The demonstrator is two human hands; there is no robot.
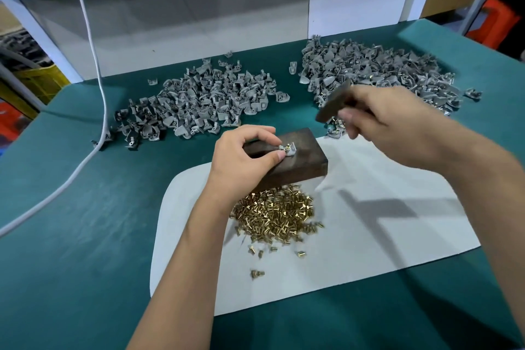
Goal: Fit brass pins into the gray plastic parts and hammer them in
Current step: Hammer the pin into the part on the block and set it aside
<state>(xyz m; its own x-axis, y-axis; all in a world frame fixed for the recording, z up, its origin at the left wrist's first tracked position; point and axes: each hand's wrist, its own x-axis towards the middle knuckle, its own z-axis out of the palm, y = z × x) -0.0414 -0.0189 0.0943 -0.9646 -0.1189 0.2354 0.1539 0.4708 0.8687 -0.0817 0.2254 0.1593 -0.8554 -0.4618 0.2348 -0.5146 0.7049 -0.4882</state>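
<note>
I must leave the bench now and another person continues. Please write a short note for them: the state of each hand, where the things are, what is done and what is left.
Left hand pinches one gray part on the wooden block; a brass pin stands in it, not yet driven.
Right hand grips the hammer, raised above the block.
Loose brass pins lie in a heap on the white sheet, just in front of the block.
Done: the right pile appears to hold parts with pins fitted.
Left: hammer this pin, then work through the left pile.

Left hand [244, 155] pinching, right hand [380, 119] gripping
</note>
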